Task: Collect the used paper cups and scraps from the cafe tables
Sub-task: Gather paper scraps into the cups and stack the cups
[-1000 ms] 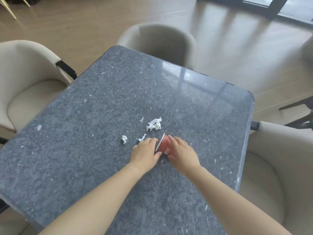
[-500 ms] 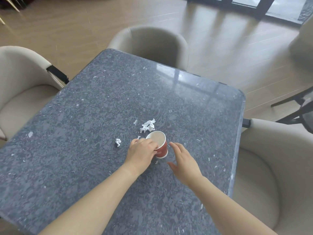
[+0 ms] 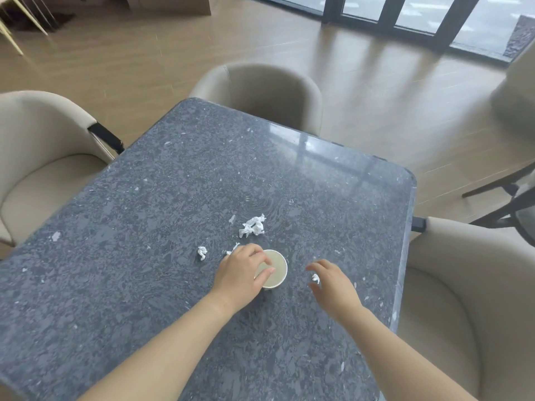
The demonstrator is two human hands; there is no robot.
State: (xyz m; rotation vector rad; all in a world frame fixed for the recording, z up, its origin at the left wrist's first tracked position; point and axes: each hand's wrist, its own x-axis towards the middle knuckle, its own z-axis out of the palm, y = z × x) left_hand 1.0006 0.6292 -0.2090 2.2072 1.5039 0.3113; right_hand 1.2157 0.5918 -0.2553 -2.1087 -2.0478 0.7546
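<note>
A paper cup (image 3: 276, 270) stands upright on the dark stone table (image 3: 173, 198), its pale inside facing up. My left hand (image 3: 241, 274) grips the cup's rim from the left, thumb and fingers over the edge. To the cup's right hovers my right hand (image 3: 333, 285), fingers spread, just above a small white paper scrap (image 3: 315, 277). A larger crumpled scrap (image 3: 252, 226) lies beyond the cup, with a tiny bit (image 3: 232, 218) beside it. Another small scrap (image 3: 201, 252) lies to the left, and a sliver (image 3: 233, 249) peeks out at my left knuckles.
Beige tub chairs stand at the table's left (image 3: 43, 157), far side (image 3: 260, 94) and right (image 3: 469, 299). A dark-framed chair (image 3: 509, 204) is at the right edge. The table's right edge (image 3: 405, 241) runs close to my right hand. Wood floor and glass doors lie beyond.
The cup went from lying on its side between both hands to standing upright in my left hand. My right hand let go and moved right, over a small scrap.
</note>
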